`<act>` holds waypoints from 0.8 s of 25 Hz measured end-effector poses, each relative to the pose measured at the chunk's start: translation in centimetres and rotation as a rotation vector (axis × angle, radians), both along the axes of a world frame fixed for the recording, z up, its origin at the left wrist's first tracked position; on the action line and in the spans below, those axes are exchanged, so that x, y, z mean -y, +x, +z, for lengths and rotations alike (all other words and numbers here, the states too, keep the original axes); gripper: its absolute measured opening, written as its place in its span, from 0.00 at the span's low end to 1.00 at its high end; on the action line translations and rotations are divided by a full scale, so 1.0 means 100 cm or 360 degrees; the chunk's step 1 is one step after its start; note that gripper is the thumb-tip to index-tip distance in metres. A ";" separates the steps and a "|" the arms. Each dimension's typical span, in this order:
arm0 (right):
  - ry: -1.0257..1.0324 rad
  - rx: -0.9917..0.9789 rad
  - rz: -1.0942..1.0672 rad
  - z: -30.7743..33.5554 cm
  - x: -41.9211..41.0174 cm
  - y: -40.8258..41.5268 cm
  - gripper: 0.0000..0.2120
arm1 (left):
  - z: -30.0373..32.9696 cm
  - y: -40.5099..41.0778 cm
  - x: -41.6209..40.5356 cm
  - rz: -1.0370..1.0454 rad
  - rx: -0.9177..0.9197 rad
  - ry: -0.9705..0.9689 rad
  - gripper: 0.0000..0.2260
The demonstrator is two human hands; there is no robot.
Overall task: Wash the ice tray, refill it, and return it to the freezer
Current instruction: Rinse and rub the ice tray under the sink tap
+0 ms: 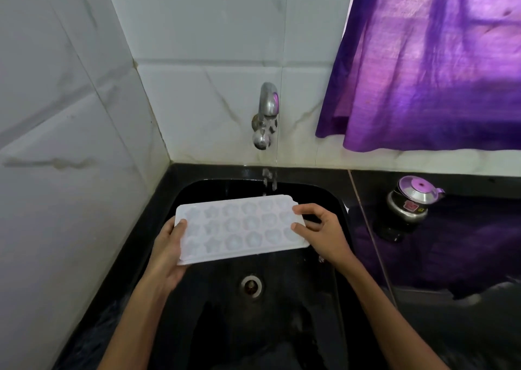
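A white ice tray with star and flower moulds is held level over the black sink. My left hand grips its left end, thumb on top and fingers beneath. My right hand pinches the tray's right end with thumb and fingers. A thin stream of water falls from the steel tap on the tiled wall, landing near the tray's far right corner.
The sink drain lies below the tray. A small steel pot with a lid stands on the black counter to the right. A purple curtain hangs above it. White tiled walls close the left and back.
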State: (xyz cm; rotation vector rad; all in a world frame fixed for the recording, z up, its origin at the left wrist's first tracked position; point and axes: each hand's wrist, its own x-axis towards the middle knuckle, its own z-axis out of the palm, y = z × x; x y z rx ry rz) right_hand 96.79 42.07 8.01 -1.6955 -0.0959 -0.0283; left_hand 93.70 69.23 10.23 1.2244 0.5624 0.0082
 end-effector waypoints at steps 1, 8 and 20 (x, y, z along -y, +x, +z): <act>-0.0151 0.0026 0.0047 0.004 -0.002 0.009 0.13 | 0.001 0.006 -0.001 0.0038 0.0015 0.0038 0.14; -0.1300 0.0111 0.0188 0.032 -0.017 0.061 0.22 | 0.006 0.034 -0.005 0.0168 0.0033 0.0109 0.11; -0.1919 0.0522 0.0055 0.037 -0.037 0.072 0.39 | 0.008 0.042 -0.012 0.0265 0.0096 0.0204 0.11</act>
